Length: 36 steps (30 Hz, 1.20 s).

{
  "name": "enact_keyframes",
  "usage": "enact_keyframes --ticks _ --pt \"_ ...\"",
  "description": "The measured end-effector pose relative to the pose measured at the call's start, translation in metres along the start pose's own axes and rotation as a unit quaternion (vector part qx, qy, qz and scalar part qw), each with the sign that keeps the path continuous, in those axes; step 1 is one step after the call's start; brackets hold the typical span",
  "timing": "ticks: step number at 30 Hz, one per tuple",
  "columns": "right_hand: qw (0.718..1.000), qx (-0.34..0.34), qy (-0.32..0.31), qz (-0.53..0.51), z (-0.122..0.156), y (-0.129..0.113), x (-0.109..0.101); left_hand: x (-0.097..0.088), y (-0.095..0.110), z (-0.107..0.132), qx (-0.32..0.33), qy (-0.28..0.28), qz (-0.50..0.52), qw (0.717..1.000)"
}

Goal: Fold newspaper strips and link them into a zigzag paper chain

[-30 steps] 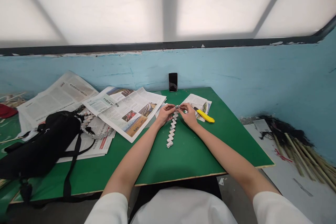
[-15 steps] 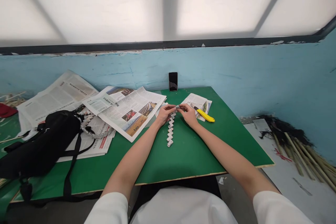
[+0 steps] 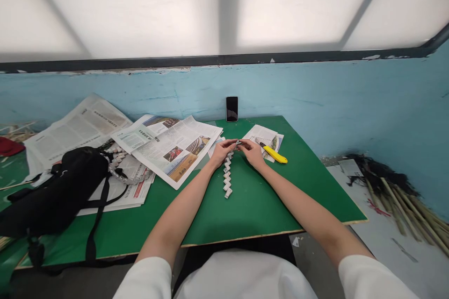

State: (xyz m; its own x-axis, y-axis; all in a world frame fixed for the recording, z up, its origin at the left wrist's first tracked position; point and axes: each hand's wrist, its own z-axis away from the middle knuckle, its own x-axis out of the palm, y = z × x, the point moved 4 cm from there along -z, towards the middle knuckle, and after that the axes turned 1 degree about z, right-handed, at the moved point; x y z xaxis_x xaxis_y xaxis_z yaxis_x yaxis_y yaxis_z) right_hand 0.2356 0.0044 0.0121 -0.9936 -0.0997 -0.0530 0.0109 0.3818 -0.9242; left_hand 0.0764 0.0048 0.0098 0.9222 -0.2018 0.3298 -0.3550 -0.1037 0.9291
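Note:
A zigzag chain of folded paper [image 3: 227, 174] hangs down from between my hands, its lower end over the green table. My left hand [image 3: 223, 149] is closed on the chain's upper end. Opposite it, my right hand [image 3: 250, 152] pinches a small folded paper piece [image 3: 238, 142] at the top of the chain; the fingertips of both hands nearly meet there. Whether that piece is linked into the chain is too small to tell. Close to my right hand, a yellow utility knife [image 3: 274, 153] rests partly on a cut piece of newspaper [image 3: 266, 134].
The green table [image 3: 280, 205] carries spread newspapers [image 3: 175, 149] and a black bag [image 3: 70, 187] with straps at the left. A phone [image 3: 232, 109] leans against the blue wall. Bamboo sticks [image 3: 403, 205] lie at the right, beyond the table's edge.
The small paper piece between my fingertips is turned a little and shows more. The chain's lower end has swung slightly. Both hands stay in nearly the same place.

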Motion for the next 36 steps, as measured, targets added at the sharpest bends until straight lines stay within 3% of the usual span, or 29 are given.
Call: enact_keyframes --ticks 9,15,36 --pt "0.998 -0.018 0.021 0.062 0.0002 0.0018 -0.0051 -0.0030 -0.0005 0.0000 0.019 -0.027 -0.100 0.994" --pt "0.993 -0.035 0.023 0.111 0.0003 -0.0008 -0.0047 -0.0013 0.0010 -0.0005 0.022 -0.029 -0.095 0.995" --pt "0.998 -0.014 -0.028 0.060 -0.0003 -0.0010 0.0000 -0.0020 -0.0021 -0.0012 0.010 -0.050 -0.073 0.996"
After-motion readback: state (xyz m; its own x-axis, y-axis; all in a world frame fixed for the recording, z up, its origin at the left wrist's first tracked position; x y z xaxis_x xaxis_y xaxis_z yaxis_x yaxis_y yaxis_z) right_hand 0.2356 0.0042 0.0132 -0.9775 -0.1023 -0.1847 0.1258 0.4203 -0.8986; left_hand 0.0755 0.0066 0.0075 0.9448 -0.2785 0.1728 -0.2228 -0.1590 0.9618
